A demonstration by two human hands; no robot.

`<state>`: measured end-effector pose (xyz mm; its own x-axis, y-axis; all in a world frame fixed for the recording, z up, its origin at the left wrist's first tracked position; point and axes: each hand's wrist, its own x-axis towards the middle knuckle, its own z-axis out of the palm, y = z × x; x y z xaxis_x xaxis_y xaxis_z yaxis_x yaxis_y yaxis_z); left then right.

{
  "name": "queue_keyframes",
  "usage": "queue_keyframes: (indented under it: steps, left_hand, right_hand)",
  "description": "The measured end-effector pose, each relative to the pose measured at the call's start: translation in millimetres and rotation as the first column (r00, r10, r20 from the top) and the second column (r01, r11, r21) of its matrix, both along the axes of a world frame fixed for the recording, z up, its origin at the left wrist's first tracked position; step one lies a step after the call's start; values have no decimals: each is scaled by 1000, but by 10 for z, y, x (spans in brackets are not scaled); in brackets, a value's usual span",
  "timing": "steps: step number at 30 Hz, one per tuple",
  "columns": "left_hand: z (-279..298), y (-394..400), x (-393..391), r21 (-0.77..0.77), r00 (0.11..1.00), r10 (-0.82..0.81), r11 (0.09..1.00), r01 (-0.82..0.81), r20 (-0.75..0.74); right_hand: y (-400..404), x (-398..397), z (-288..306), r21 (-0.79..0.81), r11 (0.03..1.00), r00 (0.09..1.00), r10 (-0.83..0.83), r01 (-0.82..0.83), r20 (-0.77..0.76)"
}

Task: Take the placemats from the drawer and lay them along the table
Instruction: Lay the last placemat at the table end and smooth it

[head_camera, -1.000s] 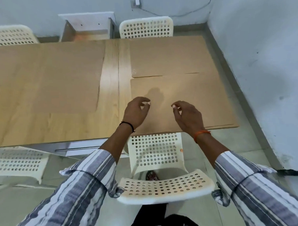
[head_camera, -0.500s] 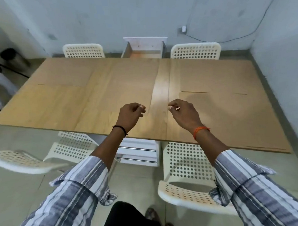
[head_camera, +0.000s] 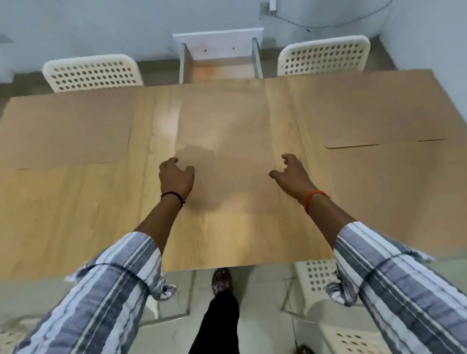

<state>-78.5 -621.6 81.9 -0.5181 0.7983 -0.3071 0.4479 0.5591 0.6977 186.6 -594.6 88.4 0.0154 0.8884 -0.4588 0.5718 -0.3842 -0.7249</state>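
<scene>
Several brown paper placemats lie flat on the light wooden table [head_camera: 68, 224]: one at the far left [head_camera: 64, 130], one in the middle [head_camera: 224, 118], one at the far right [head_camera: 371, 106] and one at the near right [head_camera: 401, 196]. My left hand [head_camera: 176, 176] hovers at the left edge of the middle placemat, fingers loosely curled and holding nothing. At that mat's right edge my right hand [head_camera: 293, 171] is held the same way, also with nothing in it. Whether either hand touches the mat I cannot tell. Beyond the table's far edge the white drawer [head_camera: 218, 43] stands open, showing only its bare bottom.
White perforated chairs stand at the far left [head_camera: 91, 73] and far right [head_camera: 323, 55], with another tucked under the near right edge [head_camera: 317, 277]. A grey wall runs behind, and a cable with a plug [head_camera: 271, 4] hangs on it. My foot [head_camera: 221, 281] is at the table's near edge.
I have moved left along the table from its right end to its middle. My hands, close together before, have spread apart to either side of the middle placemat.
</scene>
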Motion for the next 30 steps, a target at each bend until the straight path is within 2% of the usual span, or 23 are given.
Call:
queue_keyframes:
  steps: [5,11,14,19,24,30]
  left_hand:
    - [-103,364,-191,-141,1000,-15,990,16,7]
    - [-93,556,-319,-133,997,61,990,-53,51]
    - [-68,613,-412,-153,990,94,985,-77,108]
    - [-41,620,-544,-103,952,143,987,-119,271]
    - [113,561,-406,-20,907,123,992,-125,403]
    - [284,271,-352,87,870,97,984,-157,483]
  right_hand:
    - [219,-139,-161,-86,989,990,-108,116,90]
    - [380,-155,-212,-160,971,980,-158,176,121]
    - [413,-163,-249,-126,976,978,-160,177,133]
    - [466,-132,-287,-95,990,995,-103,102,-1]
    - [415,-137,-220,54,996,997,-73,74,-31]
    - [271,-93,-74,176,984,995,-18,35,-97]
